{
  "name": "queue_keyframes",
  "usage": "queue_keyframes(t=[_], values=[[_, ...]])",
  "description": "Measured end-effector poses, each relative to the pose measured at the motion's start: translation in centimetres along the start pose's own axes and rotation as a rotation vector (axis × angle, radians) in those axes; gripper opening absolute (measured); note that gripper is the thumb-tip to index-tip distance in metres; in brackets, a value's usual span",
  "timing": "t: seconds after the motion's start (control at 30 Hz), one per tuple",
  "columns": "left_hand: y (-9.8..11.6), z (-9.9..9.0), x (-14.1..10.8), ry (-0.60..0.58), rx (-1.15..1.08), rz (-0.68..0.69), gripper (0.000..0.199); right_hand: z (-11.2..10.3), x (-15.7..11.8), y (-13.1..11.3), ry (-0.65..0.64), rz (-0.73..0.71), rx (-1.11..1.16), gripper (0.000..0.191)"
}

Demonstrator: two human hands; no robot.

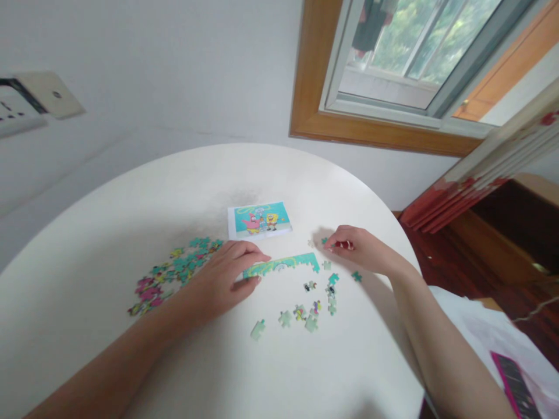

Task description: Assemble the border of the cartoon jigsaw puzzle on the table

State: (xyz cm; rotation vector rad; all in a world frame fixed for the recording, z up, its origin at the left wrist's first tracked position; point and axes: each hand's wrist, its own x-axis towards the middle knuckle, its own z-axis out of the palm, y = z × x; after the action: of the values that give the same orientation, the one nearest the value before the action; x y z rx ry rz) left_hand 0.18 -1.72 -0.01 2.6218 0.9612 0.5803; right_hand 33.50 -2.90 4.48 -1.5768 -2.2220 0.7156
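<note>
A joined strip of teal puzzle pieces (283,264) lies on the white table (196,180). My left hand (231,273) rests at the strip's left end, thumb and fingers apart around it, gripping nothing. To the right of the strip, my right hand (356,247) has its fingertips pinched together just above the table; whatever is between them is too small to name. Beside those fingertips lies a small teal piece (324,240). A picture card with cartoon figures (262,220) sits behind the strip. The heap of loose pieces (170,270) spreads to the left of my left hand.
Several scattered pieces (311,323) lie in front of the strip, and a teal piece (357,276) sits under my right forearm's side. A wall and a wood-framed window (301,116) stand behind the table. White plastic (471,331) is at the right.
</note>
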Motion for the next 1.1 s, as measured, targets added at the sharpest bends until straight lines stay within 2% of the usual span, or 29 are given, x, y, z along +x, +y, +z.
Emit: queue_keyframes(t=[0.1, 0.4, 0.5, 0.77, 0.97, 1.1], values=[[-0.1, 0.0, 0.0, -0.005, -0.005, 0.009, 0.03, 0.3, -0.2, -0.3, -0.072, -0.035, 0.046, 0.022], [-0.2, 0.2, -0.1, -0.005, -0.011, -0.002, 0.03, 0.7, -0.2, -1.5, -0.184, -0.087, 0.106, 0.023], [-0.3, 0.2, -0.1, 0.0, -0.007, 0.007, 0.03, 0.8, -0.1, -1.7, -0.197, -0.105, 0.093, 0.022], [-0.2, 0.2, -0.2, 0.004, -0.009, 0.007, 0.03, -0.7, -0.8, -0.2, -0.105, -0.038, 0.021, 0.021], [-0.2, 0.1, 0.0, -0.009, -0.014, 0.012, 0.03, -1.8, -1.6, 0.2, -0.251, 0.013, 0.049, 0.02], [-0.2, 0.1, 0.1, -0.011, -0.005, 0.01, 0.03, -1.5, -1.8, -1.1, -0.251, -0.09, 0.116, 0.022]])
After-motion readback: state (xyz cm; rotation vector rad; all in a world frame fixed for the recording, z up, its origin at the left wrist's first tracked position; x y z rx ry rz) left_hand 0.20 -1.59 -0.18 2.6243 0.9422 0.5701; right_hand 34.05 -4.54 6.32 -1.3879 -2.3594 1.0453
